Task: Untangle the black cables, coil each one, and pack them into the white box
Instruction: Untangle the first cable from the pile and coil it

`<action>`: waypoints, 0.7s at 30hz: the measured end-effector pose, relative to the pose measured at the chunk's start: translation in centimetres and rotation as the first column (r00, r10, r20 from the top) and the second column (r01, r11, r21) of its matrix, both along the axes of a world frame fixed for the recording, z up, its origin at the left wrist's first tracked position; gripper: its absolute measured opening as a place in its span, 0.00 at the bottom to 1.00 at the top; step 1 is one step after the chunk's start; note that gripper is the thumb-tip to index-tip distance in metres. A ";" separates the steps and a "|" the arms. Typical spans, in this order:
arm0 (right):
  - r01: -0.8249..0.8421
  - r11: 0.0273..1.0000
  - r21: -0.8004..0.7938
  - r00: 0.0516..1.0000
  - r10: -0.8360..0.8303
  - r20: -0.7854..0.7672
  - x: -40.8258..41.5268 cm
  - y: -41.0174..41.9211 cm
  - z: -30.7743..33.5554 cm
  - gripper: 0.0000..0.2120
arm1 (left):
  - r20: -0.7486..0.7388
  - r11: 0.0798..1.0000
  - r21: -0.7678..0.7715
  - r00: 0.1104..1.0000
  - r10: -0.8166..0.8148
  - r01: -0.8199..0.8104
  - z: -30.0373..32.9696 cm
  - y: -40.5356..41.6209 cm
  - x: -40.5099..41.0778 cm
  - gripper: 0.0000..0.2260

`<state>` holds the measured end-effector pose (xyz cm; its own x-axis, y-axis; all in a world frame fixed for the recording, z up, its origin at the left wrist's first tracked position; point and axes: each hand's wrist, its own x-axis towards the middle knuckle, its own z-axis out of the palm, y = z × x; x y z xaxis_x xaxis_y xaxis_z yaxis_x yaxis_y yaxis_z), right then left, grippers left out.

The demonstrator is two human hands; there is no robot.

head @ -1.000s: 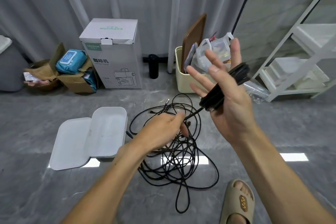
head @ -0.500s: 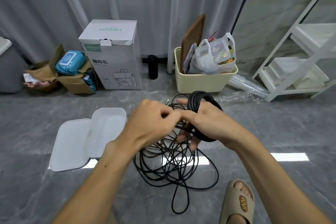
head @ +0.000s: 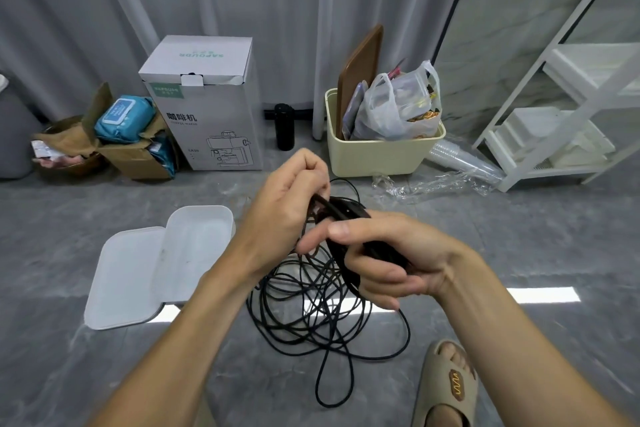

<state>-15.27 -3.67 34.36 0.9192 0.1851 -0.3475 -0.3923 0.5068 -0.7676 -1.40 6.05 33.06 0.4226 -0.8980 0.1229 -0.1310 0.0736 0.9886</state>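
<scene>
Floor [head: 519,253] is being used as the work surface, no counter involved. Box [head: 197,253] is lying open on it, left of the work, lid [head: 121,277] folded out flat; nothing is being seen inside.

Tangle [head: 311,315] of loose black cable is lying on the floor just right of the box, below both hands, loops crossing each other; one long loop is trailing toward a sandal [head: 446,388].

Right hand [head: 391,260] is being wrapped round a finished coil [head: 349,218], fingers curled on it, thumb laid across the top. Left hand [head: 287,204] is being held against the coil's far end, fingers [head: 311,166] bent and pinching a strand there; whether it is the tail end cannot be told.

Judged step: tail is being tucked or wrapped to lock the coil.

Risks:
- Coil is being held by one hand only; loosened grip would let the turns spring apart.
- If the pinched strand is running back into the tangle, pulling would tighten crossings below.
- Trailing loop is lying near the sandal; a foot shift could drag the pile.
</scene>
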 end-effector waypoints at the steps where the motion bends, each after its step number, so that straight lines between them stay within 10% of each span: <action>1: -0.014 0.997 0.074 0.999 0.011 0.036 0.0 -0.2 -0.1 0.18 | -0.040 1.000 0.002 0.999 -0.015 0.015 -0.1 0.0 -0.1 0.06; 9: 0.051 0.850 0.524 0.952 -0.199 0.231 0.6 0.4 -0.6 0.18 | -0.370 0.997 0.027 0.927 -0.062 0.078 -1.8 -0.5 -1.2 0.17; 21: 0.759 0.569 0.316 0.515 -0.822 0.242 1.4 -0.4 0.4 0.29 | -0.327 0.815 0.499 0.935 -0.137 0.294 -5.0 0.1 -2.0 0.31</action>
